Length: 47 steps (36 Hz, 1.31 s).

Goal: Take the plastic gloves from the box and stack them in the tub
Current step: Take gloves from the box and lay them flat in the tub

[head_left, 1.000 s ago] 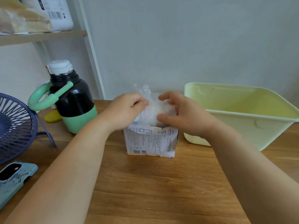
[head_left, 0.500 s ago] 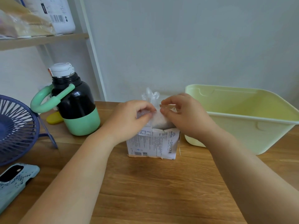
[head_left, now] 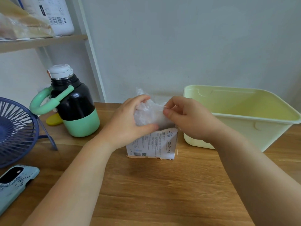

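Observation:
A small white printed box (head_left: 153,146) stands on the wooden table, its top torn open. A wad of clear plastic gloves (head_left: 149,114) bulges out of that top. My left hand (head_left: 128,123) wraps around the wad from the left, thumb under it. My right hand (head_left: 187,118) pinches the wad's right edge between thumb and forefinger. The pale yellow-green tub (head_left: 244,118) sits just right of the box, open, with nothing visible inside.
A black and mint bottle (head_left: 73,103) with a loop handle stands to the left, a yellow object (head_left: 53,119) behind it. A blue fan (head_left: 14,131) and a phone in a blue case (head_left: 14,181) lie at far left. Shelves hang above left.
My left hand has shifted from the top of the wad to gripping its side. The gloves now stand higher out of the box, and my right hand pinches their right edge.

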Available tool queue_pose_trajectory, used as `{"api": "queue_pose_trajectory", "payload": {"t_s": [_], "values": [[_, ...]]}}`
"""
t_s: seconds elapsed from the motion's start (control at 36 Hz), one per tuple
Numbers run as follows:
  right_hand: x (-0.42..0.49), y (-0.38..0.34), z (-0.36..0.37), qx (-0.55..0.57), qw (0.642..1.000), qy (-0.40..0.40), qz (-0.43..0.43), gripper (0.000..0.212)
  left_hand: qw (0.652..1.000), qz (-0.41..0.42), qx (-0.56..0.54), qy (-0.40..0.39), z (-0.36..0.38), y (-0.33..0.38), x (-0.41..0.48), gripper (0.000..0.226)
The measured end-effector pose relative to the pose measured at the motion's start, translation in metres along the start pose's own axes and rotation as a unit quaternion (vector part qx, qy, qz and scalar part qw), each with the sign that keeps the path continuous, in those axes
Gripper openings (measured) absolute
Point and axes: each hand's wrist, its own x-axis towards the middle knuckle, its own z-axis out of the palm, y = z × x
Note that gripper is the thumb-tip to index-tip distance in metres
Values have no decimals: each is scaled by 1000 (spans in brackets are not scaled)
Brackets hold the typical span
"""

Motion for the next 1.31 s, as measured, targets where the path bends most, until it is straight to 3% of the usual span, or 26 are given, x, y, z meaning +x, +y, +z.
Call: {"api": "queue_pose_trajectory", "payload": {"t_s": [0.17,0.28,0.39,0.47,0.53,0.64,0.75,0.86,0.97,1.03,1.11,1.17,1.22,1.31], "values": [[1,2,-3,96,994,56,25,21,1000,-18,-17,7,6,-2,0,91],[2,4,2,160,978,110,72,23,1000,-18,-13,16,9,1,-2,54],[3,4,2,216,964,123,93,19,993,16,117,27,8,-1,1,27],[2,3,1,231,961,118,92,17,976,67,179,101,10,2,2,30],[0,3,0,214,968,107,74,23,973,98,177,111,10,7,2,35],[-4,2,-2,193,977,77,37,32,983,113,140,21,13,14,5,41],[-7,3,-3,182,975,128,-4,27,982,70,171,-25,17,14,9,47],[-6,2,-8,261,947,186,-13,24,983,55,175,-19,17,10,8,79],[-2,1,-22,346,908,235,10,16,983,48,177,-32,17,12,6,76],[-3,4,-25,332,924,189,27,14,980,56,187,-29,19,13,5,74],[-7,9,-27,263,960,75,53,61,979,53,196,-22,21,13,5,68],[-9,8,-29,182,982,45,37,39,977,48,206,-17,22,15,5,73],[-8,6,-32,107,989,99,31,10,975,43,216,-8,23,17,4,81],[-5,8,-39,161,961,224,23,18,971,33,239,-5,22,19,4,78]]}}
